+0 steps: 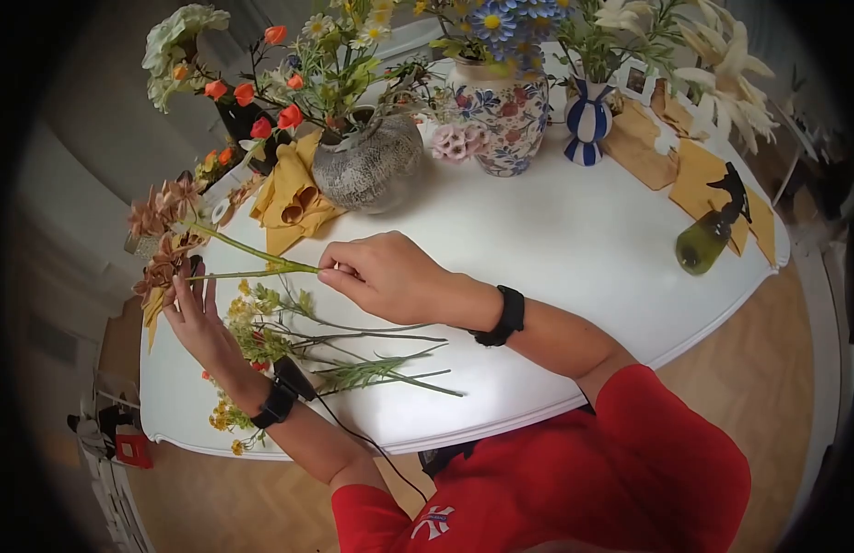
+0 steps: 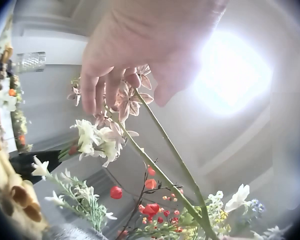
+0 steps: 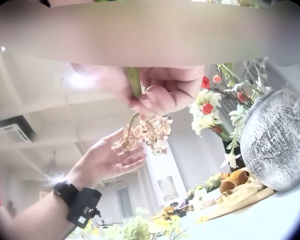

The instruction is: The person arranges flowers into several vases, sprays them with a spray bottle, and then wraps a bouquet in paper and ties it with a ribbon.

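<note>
A forked green stem (image 1: 252,251) with brownish-pink blossoms (image 1: 169,217) is held above the white table. Thumb and fingers of my right hand (image 1: 386,275) pinch it near its lower end. At the blossom end, my left hand (image 1: 206,336) is raised with fingers extended beside the lower flower cluster. In the left wrist view its fingers (image 2: 100,92) hang over the pink petals (image 2: 127,102); whether they touch is unclear. The right wrist view shows the left palm (image 3: 107,160) spread next to the blossoms (image 3: 157,132).
Cut yellow and green flower stems (image 1: 353,355) lie on the table (image 1: 501,369) below my hands. Behind stand a grey textured vase (image 1: 367,170), a floral vase (image 1: 510,120) and a blue-striped vase (image 1: 588,124). Yellow cloth (image 1: 293,198) lies at left, a green glass piece (image 1: 701,244) at right.
</note>
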Demonstrator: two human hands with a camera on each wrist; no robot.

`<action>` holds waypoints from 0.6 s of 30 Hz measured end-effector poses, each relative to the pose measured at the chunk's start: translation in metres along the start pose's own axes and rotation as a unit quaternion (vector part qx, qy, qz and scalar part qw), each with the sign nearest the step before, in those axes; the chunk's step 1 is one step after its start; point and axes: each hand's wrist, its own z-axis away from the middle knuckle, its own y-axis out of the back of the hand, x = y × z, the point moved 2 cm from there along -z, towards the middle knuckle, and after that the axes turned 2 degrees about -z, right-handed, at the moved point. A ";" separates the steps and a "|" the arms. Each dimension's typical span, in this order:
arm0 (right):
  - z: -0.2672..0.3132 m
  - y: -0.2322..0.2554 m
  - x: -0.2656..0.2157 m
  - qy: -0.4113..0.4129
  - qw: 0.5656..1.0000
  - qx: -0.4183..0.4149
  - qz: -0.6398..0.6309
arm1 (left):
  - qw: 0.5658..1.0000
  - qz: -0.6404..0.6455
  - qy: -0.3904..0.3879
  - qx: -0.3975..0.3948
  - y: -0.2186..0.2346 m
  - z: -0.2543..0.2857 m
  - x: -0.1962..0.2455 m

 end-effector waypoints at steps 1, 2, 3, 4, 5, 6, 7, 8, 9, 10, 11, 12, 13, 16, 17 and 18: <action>0.001 -0.001 0.000 0.004 1.000 -0.007 0.005 | 1.000 0.018 -0.006 -0.012 -0.005 0.003 0.002; 0.002 -0.004 0.001 0.009 1.000 -0.017 0.007 | 0.999 0.035 -0.012 -0.022 -0.010 0.007 0.006; 0.003 -0.007 0.002 0.013 0.999 -0.028 0.009 | 0.999 0.027 -0.008 -0.033 -0.017 0.012 0.011; 0.004 -0.008 0.002 0.009 1.000 -0.024 0.004 | 0.998 0.048 0.008 -0.041 -0.021 0.012 0.009; 0.004 -0.006 0.002 0.006 1.000 -0.022 -0.002 | 0.996 0.070 0.024 -0.046 -0.024 0.012 0.007; 0.003 -0.006 0.001 0.004 1.000 -0.023 -0.010 | 0.997 0.074 0.028 -0.025 -0.027 0.014 0.005; 0.004 -0.001 -0.004 -0.001 1.000 -0.025 -0.017 | 0.997 0.074 0.030 0.000 -0.030 0.014 0.003; 0.003 0.000 -0.006 -0.022 0.999 -0.033 -0.023 | 0.998 0.065 0.020 0.006 -0.027 0.011 -0.005; 0.003 0.000 -0.005 -0.042 0.998 -0.042 -0.031 | 0.998 0.053 0.009 0.015 -0.021 0.008 -0.014; 0.004 -0.003 -0.002 -0.044 0.998 -0.035 -0.041 | 0.998 0.063 0.010 0.025 -0.022 0.010 -0.016; 0.004 -0.005 0.002 -0.046 0.997 -0.028 -0.050 | 0.997 0.073 0.009 0.035 -0.026 0.014 -0.017; 0.004 -0.004 0.002 -0.064 0.995 -0.042 -0.059 | 0.993 0.108 0.040 0.034 -0.033 0.017 -0.009; 0.003 -0.003 0.002 -0.083 0.993 -0.053 -0.064 | 0.986 0.148 0.070 0.030 -0.039 0.019 -0.002; 0.003 -0.007 0.005 -0.092 0.986 -0.080 -0.117 | 0.970 0.230 0.061 -0.041 -0.040 0.017 -0.001; 0.003 -0.008 0.006 -0.090 0.985 -0.083 -0.124 | 0.970 0.236 0.059 -0.030 -0.040 0.018 -0.002; 0.004 -0.010 0.007 -0.087 0.984 -0.083 -0.130 | 0.968 0.242 0.056 -0.022 -0.041 0.019 -0.001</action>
